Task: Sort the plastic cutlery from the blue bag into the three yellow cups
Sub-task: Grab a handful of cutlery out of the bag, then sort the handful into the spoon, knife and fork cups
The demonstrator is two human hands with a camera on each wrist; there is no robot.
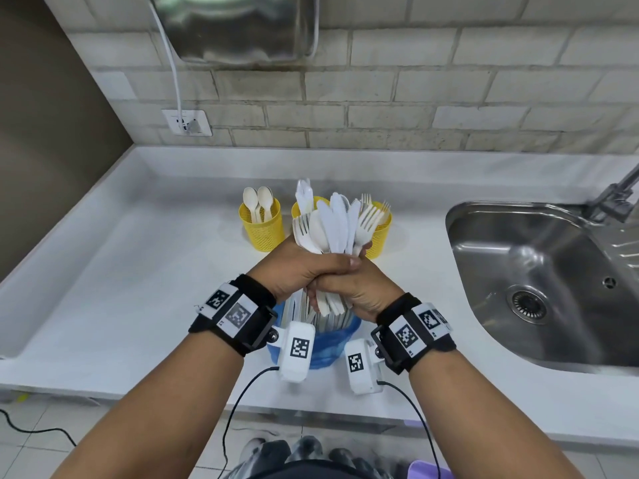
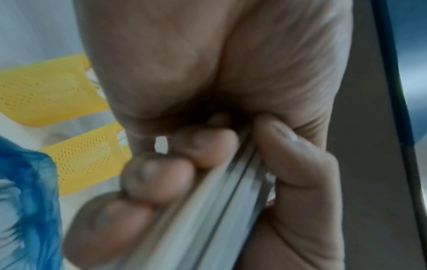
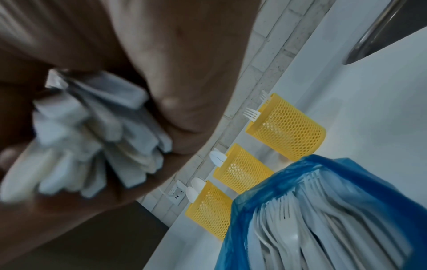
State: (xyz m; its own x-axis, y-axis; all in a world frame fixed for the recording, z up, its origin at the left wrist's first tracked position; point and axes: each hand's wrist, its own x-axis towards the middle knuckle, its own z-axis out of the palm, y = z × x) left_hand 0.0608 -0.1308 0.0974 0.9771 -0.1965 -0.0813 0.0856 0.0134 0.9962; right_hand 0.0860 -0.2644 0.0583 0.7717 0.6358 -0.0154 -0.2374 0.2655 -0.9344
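While both hands clasp one mixed bundle of cutlery (image 1: 330, 233) above the blue bag (image 1: 332, 344), the likeliest slip is a piece sliding out. The left hand (image 1: 304, 267) and the right hand (image 1: 359, 288) have their fingers curled tight round the handles, yet forks, knives and a spoon fan loosely at the top, so easing the grip to pick one out could drop the rest onto the counter (image 1: 138, 271) or back into the bag. The bundle is also near the cups at 12 o'clock and could knock one over.

The spoon cup (image 1: 262, 226) at 11 o'clock shows plainly. The middle cup (image 1: 299, 207) and the fork cup (image 1: 380, 233) at 1 o'clock are half hidden behind the bundle. The left wrist view is blurred, and the bag's full contents are cut off.
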